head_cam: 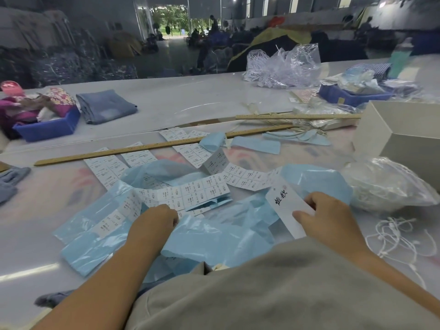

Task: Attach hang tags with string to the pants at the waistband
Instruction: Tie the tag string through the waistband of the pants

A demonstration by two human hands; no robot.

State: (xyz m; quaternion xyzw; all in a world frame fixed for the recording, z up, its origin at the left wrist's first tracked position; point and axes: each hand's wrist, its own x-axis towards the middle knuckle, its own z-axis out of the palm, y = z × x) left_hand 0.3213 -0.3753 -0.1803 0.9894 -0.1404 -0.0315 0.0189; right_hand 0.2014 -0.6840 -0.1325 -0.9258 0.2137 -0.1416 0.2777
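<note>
My right hand [333, 217] pinches a white hang tag [289, 206], thumb on its face; my left hand [157, 219] is curled on the label strip [195, 191] lying over blue backing sheets [214, 234]. Loose strings [400, 236] lie right of the tag, near a clear bag [385, 184]; folded jeans [107, 106] sit far left beside a blue bin [47, 127]; a wooden ruler [142, 147] lies between.

Right hand: your right hand [329, 217] holds a white rectangular paper hang tag [287, 206] with black script.
Left hand: your left hand [156, 219] grips the strip of white printed sticker labels [190, 191].
Under both: crumpled pale blue backing sheets [214, 234].
Right side: loose white string loops [400, 236].
Far left: folded blue denim pants [106, 106].
</note>
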